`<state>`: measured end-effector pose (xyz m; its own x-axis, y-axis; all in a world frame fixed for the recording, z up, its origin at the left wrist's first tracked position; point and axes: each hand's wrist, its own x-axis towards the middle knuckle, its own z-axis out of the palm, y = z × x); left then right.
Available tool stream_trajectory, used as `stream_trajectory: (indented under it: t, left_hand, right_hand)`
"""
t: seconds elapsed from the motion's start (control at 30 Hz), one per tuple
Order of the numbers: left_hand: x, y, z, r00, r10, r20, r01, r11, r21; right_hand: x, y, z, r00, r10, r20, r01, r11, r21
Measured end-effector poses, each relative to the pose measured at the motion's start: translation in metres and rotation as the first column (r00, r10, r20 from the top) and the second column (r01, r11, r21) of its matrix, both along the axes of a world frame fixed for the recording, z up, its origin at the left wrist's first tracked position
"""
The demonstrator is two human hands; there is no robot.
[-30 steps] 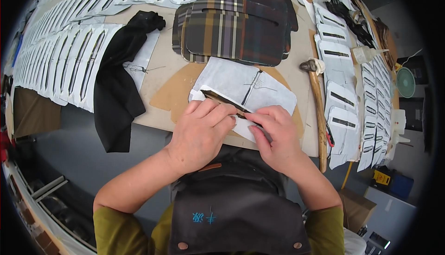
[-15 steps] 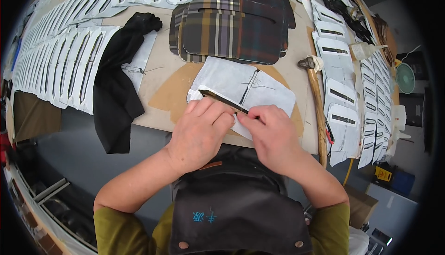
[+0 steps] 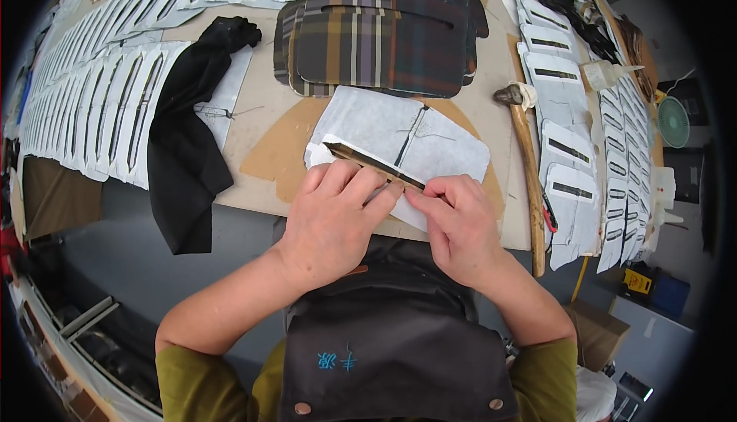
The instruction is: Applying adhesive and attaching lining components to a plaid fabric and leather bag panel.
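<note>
A white-backed fabric panel (image 3: 453, 144) with a long dark slot lies at the near edge of the table. Plaid cloth shows along the slot, and a dark seam with loose threads runs across the white backing. My left hand (image 3: 330, 218) has its fingers bent over the slot's near edge, closed on the folded strip there. Beside it, my right hand (image 3: 461, 218) pinches the same edge between thumb and fingers. The two hands' fingertips nearly meet at the slot's right part. What lies under the fingers is hidden.
Plaid panels (image 3: 349, 49) are stacked beyond the work. A black cloth (image 3: 184, 145) hangs over the table edge at left. A wooden-handled hammer (image 3: 526, 176) lies at right, near slotted white pieces (image 3: 568, 144) and a squeeze bottle (image 3: 603, 76). Brown card (image 3: 276, 149) lies underneath.
My left fingers have shifted slightly right along the slot's edge. My right hand has turned a little, its thumb drawn nearer the fingers. The panel stays nearly in place.
</note>
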<state>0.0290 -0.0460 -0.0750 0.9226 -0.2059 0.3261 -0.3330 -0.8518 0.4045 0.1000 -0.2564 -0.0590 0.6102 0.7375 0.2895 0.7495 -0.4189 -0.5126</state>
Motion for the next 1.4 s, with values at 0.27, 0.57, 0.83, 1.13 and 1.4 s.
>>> stream_trajectory:
  t: [0.27,0.57,0.83,1.13,1.4]
  left_hand:
    - [0.002,0.000,-0.003,0.999,0.026,0.040,-0.022,0.995,-0.100]
    - [0.001,0.003,-0.004,1.000,0.019,0.002,-0.019,0.999,-0.049]
    - [0.002,0.000,-0.004,0.999,0.037,0.034,-0.033,0.993,-0.114]
    - [-0.001,-0.001,-0.002,0.999,0.044,0.006,-0.043,0.997,-0.060]
    - [-0.002,-0.003,0.003,0.999,0.020,-0.032,-0.019,0.999,0.031]
  right_hand:
    - [0.007,0.000,0.004,0.998,0.057,-0.003,-0.057,0.997,-0.054]
    - [0.006,-0.001,0.010,0.997,0.063,-0.047,-0.067,0.995,-0.077]
    - [0.010,0.003,0.021,0.987,0.076,-0.141,-0.093,0.988,-0.122]
    - [0.009,-0.008,0.017,0.989,0.062,-0.132,-0.077,0.991,-0.110]
    - [-0.001,-0.012,0.015,0.998,0.063,0.022,-0.059,0.987,-0.150]
